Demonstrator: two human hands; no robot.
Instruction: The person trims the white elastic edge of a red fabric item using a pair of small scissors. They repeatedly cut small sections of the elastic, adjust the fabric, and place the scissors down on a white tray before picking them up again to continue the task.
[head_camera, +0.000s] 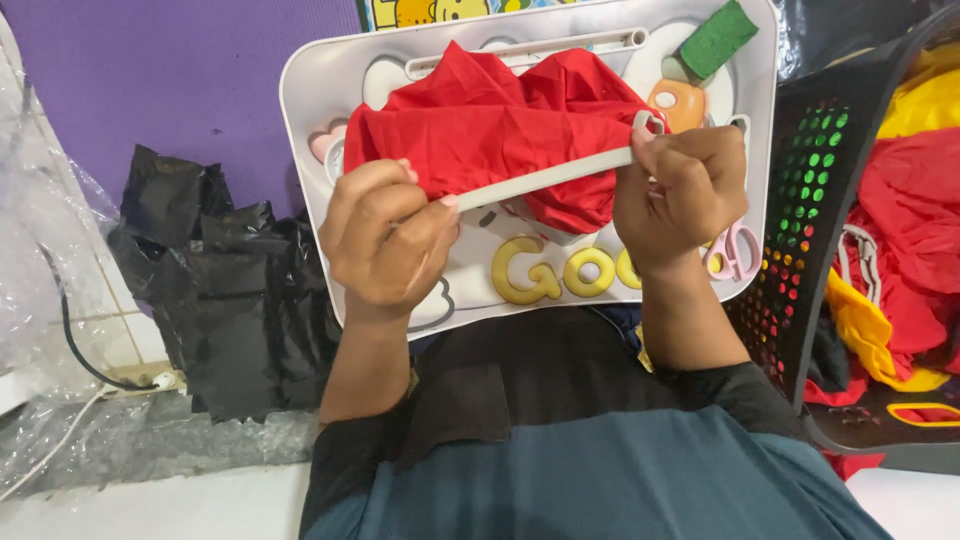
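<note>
A bunched red cloth (495, 130) lies over a white lap tray (310, 110) with raised cartoon shapes and yellow letters. A white strap (545, 180) runs along the cloth's lower edge. My left hand (385, 235) pinches the strap's left end together with the red cloth. My right hand (680, 190) grips the strap's right end near a small white loop. Both hands hold the cloth a little above the tray. Pink scissors (735, 250) lie on the tray just under my right wrist.
A black perforated basket (810, 200) at the right holds red and yellow cloth (915, 200). A green sponge (718, 38) sits at the tray's top right. Black plastic bags (225, 290) stand at the left before a purple wall, with clear plastic sheeting and a cable (75, 350).
</note>
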